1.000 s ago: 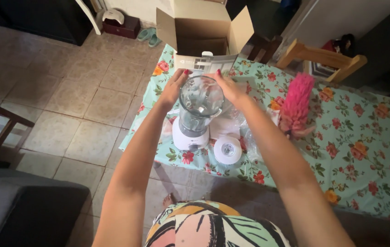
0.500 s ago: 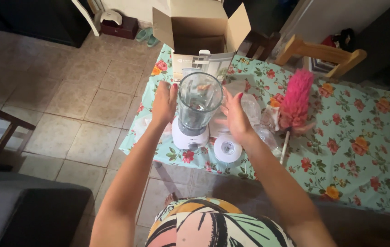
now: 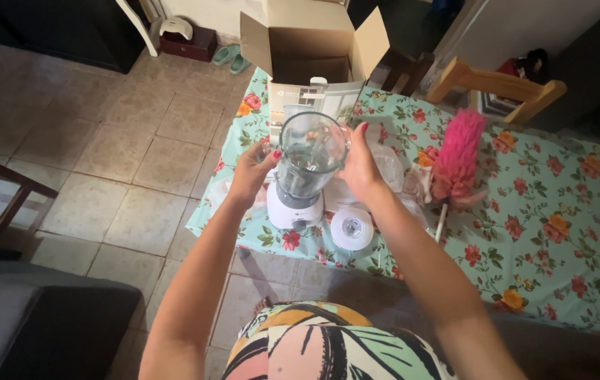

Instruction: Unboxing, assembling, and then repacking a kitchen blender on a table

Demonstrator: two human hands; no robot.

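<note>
A clear blender jar (image 3: 308, 153) stands on its white motor base (image 3: 294, 208) near the front left corner of the floral-cloth table (image 3: 539, 232). My left hand (image 3: 252, 171) grips the jar's left side, thumb on the glass. My right hand (image 3: 360, 166) presses flat against the jar's right side. A round white lid (image 3: 351, 228) lies on the cloth just right of the base.
An open cardboard box (image 3: 312, 49) stands at the table's far edge with a leaflet propped against it. A pink fluffy duster (image 3: 457, 156) and crumpled clear plastic bags (image 3: 391, 165) lie to the right. A wooden chair (image 3: 497, 83) is behind the table; tiled floor lies left.
My hands slid from the jar's rim down to its sides. The jar and base now appear closer and more upright in the view.
</note>
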